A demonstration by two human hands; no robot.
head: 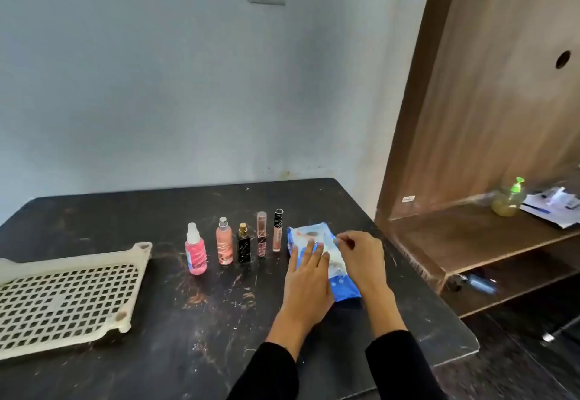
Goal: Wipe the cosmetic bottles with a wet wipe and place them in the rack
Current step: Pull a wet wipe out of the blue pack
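Note:
Several cosmetic bottles stand in a row on the black table [219,337]: a pink spray bottle [196,253], a peach bottle [224,246], a small black bottle [244,244], a slim clear tube [261,234] and a black-capped tube [277,231]. Right of them lies a blue wet wipe pack [345,286]. My left hand [309,280] lies flat on the pack, fingers spread. My right hand [361,258] pinches at the pack's top flap. A cream perforated rack [67,296] lies at the table's left.
A wooden shelf unit [470,236] stands right of the table, holding a green-pump soap bottle [510,199] and papers [555,208]. The wall runs behind the table. The table's right edge is close to the pack.

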